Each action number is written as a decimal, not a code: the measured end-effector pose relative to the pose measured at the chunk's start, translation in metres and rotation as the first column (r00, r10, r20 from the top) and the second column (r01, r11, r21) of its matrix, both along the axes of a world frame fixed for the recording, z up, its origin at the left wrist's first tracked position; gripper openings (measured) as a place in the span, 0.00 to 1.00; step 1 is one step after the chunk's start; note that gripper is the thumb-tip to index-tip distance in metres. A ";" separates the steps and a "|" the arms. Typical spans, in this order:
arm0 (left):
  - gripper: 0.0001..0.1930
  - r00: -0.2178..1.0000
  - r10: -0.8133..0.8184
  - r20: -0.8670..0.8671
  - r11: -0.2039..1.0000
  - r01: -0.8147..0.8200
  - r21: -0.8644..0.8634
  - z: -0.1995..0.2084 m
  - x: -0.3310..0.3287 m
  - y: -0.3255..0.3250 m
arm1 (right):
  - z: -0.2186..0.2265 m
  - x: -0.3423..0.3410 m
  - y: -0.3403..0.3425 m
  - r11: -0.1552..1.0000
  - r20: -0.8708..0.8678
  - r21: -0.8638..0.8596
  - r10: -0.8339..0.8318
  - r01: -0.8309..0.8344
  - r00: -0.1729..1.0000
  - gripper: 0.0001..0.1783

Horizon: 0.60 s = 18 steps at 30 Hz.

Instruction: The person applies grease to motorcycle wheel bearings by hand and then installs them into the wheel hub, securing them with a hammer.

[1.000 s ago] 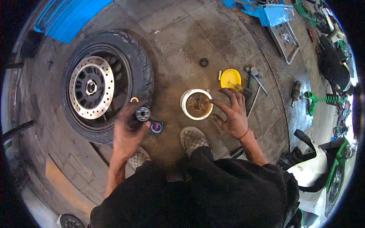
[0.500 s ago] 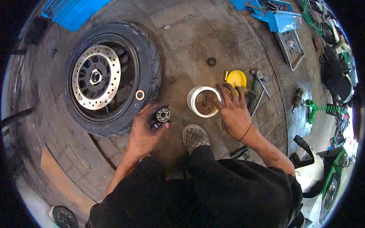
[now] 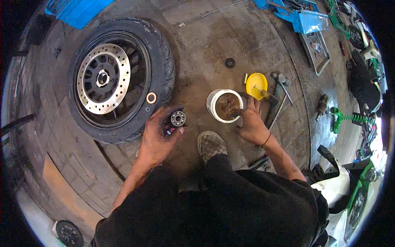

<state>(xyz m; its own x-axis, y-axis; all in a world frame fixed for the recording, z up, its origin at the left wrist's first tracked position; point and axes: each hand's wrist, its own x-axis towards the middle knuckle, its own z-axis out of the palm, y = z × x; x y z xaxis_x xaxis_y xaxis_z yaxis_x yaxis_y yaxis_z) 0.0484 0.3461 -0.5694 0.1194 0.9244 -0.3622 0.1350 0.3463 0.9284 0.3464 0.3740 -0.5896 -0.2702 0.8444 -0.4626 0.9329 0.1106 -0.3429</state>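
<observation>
My left hand [image 3: 156, 133], blackened at the fingers, is closed around a metal ball bearing [image 3: 178, 118], its face turned up. A small red-and-blue thing [image 3: 170, 131] shows below the bearing in the same hand; I cannot make out what it is. My right hand [image 3: 253, 123] is at the right rim of a white tub [image 3: 212, 108] of brown grease [image 3: 227, 105]. One dark fingertip reaches over the rim into the grease, while other fingers stretch apart outside it. Beyond them lies a yellow lid [image 3: 254, 81] with a brush [image 3: 268, 96] across its edge.
On the left lies a wheel [image 3: 166, 61] with a brake disc [image 3: 84, 92] and a small ring [image 3: 151, 98] on its tyre. A dark ring [image 3: 230, 63], a hammer [image 3: 281, 79] and a metal tray [image 3: 319, 64] lie farther off. Motorcycle parts [image 3: 335, 181] stand at right.
My right hand has drawn back toward me, its fingers less spread. The tub has shifted slightly right. The bearing stays in my left hand, a little farther from me.
</observation>
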 end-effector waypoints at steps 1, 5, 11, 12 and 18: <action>0.24 1.000 0.002 0.019 1.000 -0.002 0.001 -0.002 0.000 0.000 | 0.000 0.001 0.003 1.000 -0.057 -0.009 -0.018 0.018 0.998 0.29; 0.24 0.996 0.009 0.084 0.998 -0.004 -0.070 -0.006 0.001 -0.001 | -0.004 0.010 0.007 0.971 -0.360 -0.124 -0.234 0.202 0.903 0.32; 0.24 0.989 0.040 0.143 0.998 -0.031 -0.063 -0.002 0.011 0.003 | 0.049 -0.016 0.017 0.896 -0.701 -0.346 -0.444 0.277 0.559 0.32; 0.25 0.985 0.040 0.170 0.998 -0.030 -0.060 0.001 0.014 0.008 | 0.061 -0.025 0.017 0.871 -0.731 -0.413 -0.491 0.266 0.473 0.32; 0.23 0.999 -0.016 0.048 0.985 0.007 0.171 0.025 0.020 0.024 | 0.073 -0.054 0.015 0.877 -0.858 -0.473 -0.480 0.084 0.184 0.34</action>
